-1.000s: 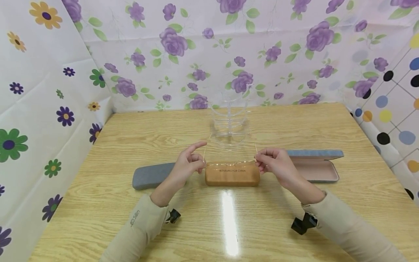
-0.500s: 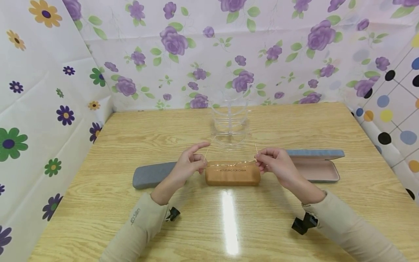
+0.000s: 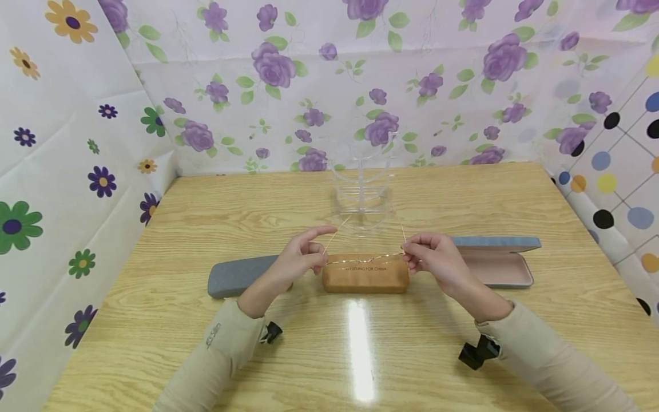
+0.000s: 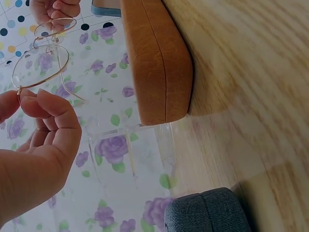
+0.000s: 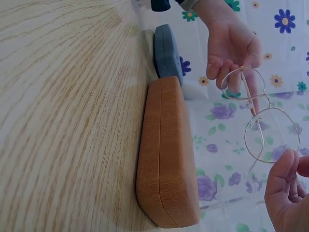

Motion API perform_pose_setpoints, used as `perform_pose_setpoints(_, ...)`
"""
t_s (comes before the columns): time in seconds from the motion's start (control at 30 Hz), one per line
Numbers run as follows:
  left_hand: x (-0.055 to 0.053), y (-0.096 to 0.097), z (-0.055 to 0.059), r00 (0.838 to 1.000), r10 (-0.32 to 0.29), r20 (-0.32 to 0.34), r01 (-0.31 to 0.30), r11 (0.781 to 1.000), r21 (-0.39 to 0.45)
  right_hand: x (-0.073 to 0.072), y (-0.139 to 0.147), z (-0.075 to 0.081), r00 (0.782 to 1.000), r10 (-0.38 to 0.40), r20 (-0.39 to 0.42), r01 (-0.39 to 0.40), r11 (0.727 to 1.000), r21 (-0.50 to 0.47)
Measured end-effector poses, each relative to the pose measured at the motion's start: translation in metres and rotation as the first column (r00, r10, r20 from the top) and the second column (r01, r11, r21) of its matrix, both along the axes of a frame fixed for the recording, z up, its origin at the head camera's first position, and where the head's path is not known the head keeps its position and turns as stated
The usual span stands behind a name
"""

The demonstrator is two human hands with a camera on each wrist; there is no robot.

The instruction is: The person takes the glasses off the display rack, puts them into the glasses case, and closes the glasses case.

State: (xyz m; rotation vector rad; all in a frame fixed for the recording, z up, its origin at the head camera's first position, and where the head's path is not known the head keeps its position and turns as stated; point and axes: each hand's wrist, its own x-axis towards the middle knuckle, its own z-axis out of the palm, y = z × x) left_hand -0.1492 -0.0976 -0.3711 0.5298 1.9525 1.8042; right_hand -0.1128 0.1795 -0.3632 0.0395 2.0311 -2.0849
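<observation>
A pair of thin gold-rimmed round eyeglasses (image 3: 364, 261) is held up over the closed brown glasses case (image 3: 365, 280), temples pointing away from me. My left hand (image 3: 296, 260) pinches the frame's left end between thumb and fingertips. Its index finger stretches out along the left temple, which slants inward. At the other end, my right hand (image 3: 437, 260) pinches the frame near the hinge, and the right temple points more nearly straight back. In the left wrist view, both round lenses of the eyeglasses (image 4: 42, 67) show above the case's side.
A clear tiered display stand (image 3: 361, 194) stands behind the brown case. To the left lies a closed grey glasses case (image 3: 239, 276), partly behind my left hand. An open blue glasses case (image 3: 496, 269) with a pale lining sits to the right. Floral sheets border the table.
My left index finger has shifted slightly right, and the left temple has swung inward to the right. The right hand has stayed nearly still, holding its end of the eyeglasses.
</observation>
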Motion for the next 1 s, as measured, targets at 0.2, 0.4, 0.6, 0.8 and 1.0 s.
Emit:
perform_pose_setpoints(0.2, -0.001, 0.000, 0.003, 0.999, -0.035, 0.011, 0.035, 0.999, -0.010, 0.000, 0.000, 0.000, 1.000, 0.006, -0.001, -0.006, 1.000, -0.010)
perform_pose_setpoints(0.4, -0.003, 0.000, 0.003, 0.997, -0.078, 0.004, 0.078, 0.997, -0.029, 0.001, 0.000, 0.000, 1.000, 0.007, 0.001, -0.007, 1.000, -0.013)
perform_pose_setpoints(0.6, -0.005, 0.000, 0.004, 0.993, -0.115, -0.004, 0.115, 0.993, -0.031, 0.001, 0.000, 0.000, 1.000, 0.009, 0.003, -0.009, 1.000, -0.012)
perform_pose_setpoints(0.8, -0.009, -0.001, 0.003, 0.989, -0.146, 0.006, 0.146, 0.989, -0.036, 0.000, 0.001, 0.000, 1.000, 0.014, 0.001, -0.014, 1.000, -0.011)
perform_pose_setpoints(1.0, -0.013, -0.003, 0.004, 0.981, -0.193, 0.028, 0.195, 0.979, -0.066, 0.000, 0.001, 0.000, 1.000, 0.012, 0.002, -0.012, 1.000, -0.012)
